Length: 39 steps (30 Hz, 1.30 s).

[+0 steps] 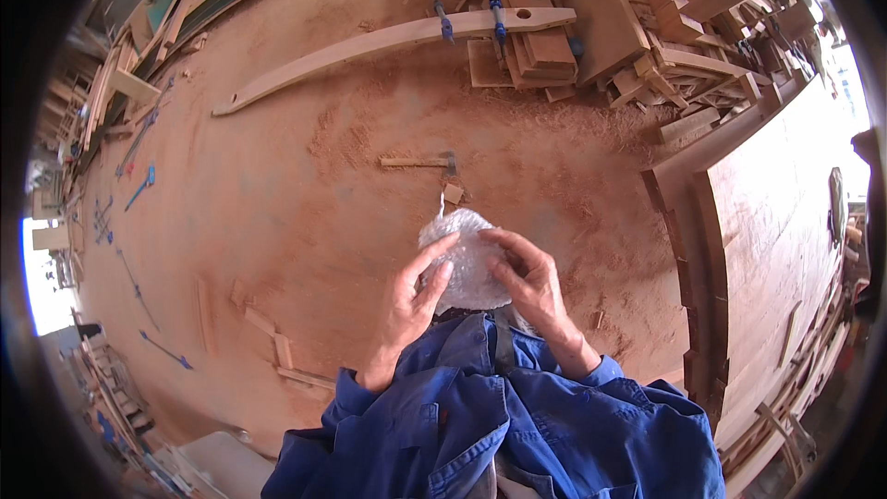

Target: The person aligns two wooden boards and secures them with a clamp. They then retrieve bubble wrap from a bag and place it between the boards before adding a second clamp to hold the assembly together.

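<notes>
— What are the hands doing at the centre of the frame?

— Both grasp a crumpled clear plastic bag (467, 259). The left hand (409, 300) pinches its left edge with thumb and fingers; the right hand (531, 282) curls over its right side.

— And around them?

— Blue jacket sleeves (480, 425) fill the lower middle. Just above the bag a hammer with a wooden handle (420, 163) lies on the sawdust-covered floor (277, 194). A long curved wooden plank (388, 42) with blue clamps (447, 26) crosses the upper part.
</notes>
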Tool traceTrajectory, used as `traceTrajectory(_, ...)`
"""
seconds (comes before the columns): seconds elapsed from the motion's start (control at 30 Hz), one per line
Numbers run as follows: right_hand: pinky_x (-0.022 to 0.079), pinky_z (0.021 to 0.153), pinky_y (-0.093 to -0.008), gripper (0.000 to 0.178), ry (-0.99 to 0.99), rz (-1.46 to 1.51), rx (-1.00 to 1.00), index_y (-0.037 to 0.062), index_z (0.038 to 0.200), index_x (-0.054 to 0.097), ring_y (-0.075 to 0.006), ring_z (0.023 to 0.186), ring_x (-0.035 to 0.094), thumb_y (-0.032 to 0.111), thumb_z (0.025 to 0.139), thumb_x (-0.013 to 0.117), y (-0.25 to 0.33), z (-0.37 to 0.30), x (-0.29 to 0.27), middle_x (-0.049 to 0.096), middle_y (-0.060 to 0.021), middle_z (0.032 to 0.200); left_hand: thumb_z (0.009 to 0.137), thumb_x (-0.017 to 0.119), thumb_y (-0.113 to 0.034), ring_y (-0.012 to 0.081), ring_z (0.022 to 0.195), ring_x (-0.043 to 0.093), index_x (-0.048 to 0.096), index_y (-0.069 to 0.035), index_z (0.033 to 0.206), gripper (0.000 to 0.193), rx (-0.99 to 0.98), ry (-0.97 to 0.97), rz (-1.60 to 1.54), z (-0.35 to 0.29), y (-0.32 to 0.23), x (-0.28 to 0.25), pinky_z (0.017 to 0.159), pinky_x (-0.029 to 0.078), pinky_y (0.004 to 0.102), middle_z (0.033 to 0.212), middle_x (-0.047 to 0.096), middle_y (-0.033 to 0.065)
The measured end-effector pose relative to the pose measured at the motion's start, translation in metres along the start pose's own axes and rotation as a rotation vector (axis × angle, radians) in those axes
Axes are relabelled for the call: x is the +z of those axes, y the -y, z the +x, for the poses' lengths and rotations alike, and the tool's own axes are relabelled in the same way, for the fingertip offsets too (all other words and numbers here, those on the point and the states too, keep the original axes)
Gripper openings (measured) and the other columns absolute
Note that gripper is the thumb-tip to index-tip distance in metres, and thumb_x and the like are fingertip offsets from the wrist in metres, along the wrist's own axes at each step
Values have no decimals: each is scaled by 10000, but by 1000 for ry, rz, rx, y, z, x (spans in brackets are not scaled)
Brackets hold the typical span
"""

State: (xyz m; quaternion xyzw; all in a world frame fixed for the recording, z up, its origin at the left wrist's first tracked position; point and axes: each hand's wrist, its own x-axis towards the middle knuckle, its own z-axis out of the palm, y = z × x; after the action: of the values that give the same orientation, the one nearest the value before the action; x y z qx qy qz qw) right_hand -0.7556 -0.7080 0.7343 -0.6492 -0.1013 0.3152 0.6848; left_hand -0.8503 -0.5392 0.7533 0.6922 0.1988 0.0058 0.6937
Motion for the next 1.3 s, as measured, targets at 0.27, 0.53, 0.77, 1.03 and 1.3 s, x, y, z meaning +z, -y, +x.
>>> traceTrajectory(0.27,482,864,-256,508,-122,75,-35,53,1386,506,-111,1011,579,111,914,682,46,164,47,627,-69,1156,989,591,-178,76,1071,542,539,-30,1370,412,3,76,-234,182,-32,-97,944,430,228,1285,594,24)
traceTrajectory(0.53,486,812,-255,390,-71,325,318,-6,1183,609,-107,880,608,222,892,733,-3,381,28,671,-18,942,980,589,-129,104,1161,539,546,-12,1352,392,-80,-20,-274,396,-9,-160,990,438,253,1292,600,64)
traceTrajectory(0.77,470,732,-263,291,-116,64,286,4,1038,624,-79,816,547,271,930,665,-3,619,-27,633,-6,892,944,644,-235,163,1196,551,614,-12,1274,400,-238,48,-322,647,33,-197,1070,387,311,1288,620,95)
traceTrajectory(1.03,495,699,-267,227,-438,-148,157,-19,1072,659,-96,763,601,149,919,645,-188,872,-150,681,-44,848,964,579,-129,160,1205,553,652,-87,1252,301,-84,412,-43,974,196,-164,1061,403,317,1261,645,62)
traceTrajectory(1.3,514,692,-346,272,-823,-629,40,-3,1132,653,-250,736,670,114,886,638,-320,973,-215,702,-183,862,970,530,-100,150,1205,564,668,-124,1246,309,173,769,365,1172,362,-100,1055,420,308,1265,655,41)
